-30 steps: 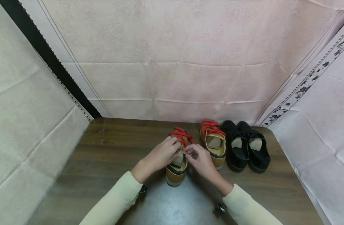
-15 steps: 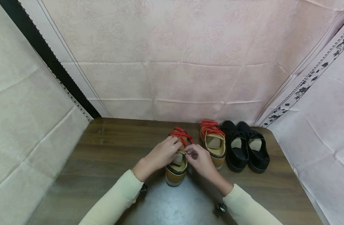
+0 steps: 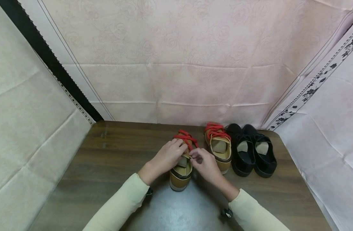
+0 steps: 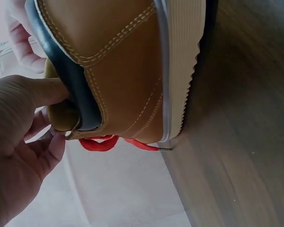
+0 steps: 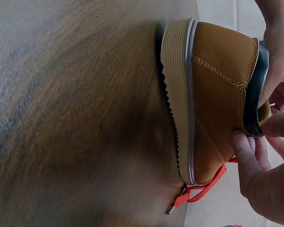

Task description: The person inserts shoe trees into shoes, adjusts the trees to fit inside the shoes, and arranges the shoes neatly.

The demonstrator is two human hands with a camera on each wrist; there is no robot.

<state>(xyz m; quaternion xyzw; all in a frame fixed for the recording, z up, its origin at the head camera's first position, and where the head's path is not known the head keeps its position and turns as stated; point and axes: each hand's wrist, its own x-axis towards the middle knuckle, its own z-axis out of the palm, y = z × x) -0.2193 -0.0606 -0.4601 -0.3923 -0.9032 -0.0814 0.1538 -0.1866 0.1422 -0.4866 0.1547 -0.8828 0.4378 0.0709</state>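
A tan leather shoe [image 3: 180, 183] with red laces [image 3: 184, 137] stands on the table between my hands, toe pointing away. My left hand [image 3: 168, 156] lies over its left side; in the left wrist view the thumb [image 4: 49, 91] reaches inside the dark collar [image 4: 68, 71] and the fingers pinch the front edge of the opening. From the right, my right hand [image 3: 206, 164] pinches the opposite edge beside the eyelets, as the right wrist view shows with the fingertips [image 5: 244, 146] against the shoe's side [image 5: 215, 94]. A loose red lace end [image 5: 199, 193] hangs down at the side.
The matching tan shoe [image 3: 222, 160] with red laces stands just right of my right hand. Beside it is a pair of black shoes, one [image 3: 243, 165] next to the other [image 3: 266, 166]. Pale patterned cloth [image 3: 176, 80] rises behind the wooden table [image 3: 113, 166].
My left hand and forearm have shifted very slightly right and forward on the shoe. The right hand and the shoes stay where they were.
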